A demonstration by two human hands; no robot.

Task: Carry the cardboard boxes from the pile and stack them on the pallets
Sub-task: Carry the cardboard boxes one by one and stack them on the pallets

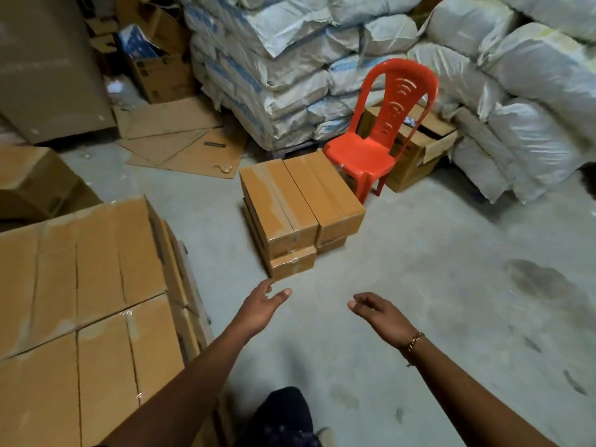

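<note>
Both arms reach forward and down, the left hand with fingers spread, the right hand loosely bent with a bracelet at its wrist, each grip wide and holding nothing. The small pile of cardboard boxes sits on the floor just ahead, untouched. A red chair stands just beside it, sacks behind it, and a larger box stack at left.

Dim, diffuse indoor light, warm in cast; shadows are soft and faint. Pale sheen lies on the sacks far right. Slight blur softens the near boxes left; wide-angle distortion bows edges, corners darken.
</note>
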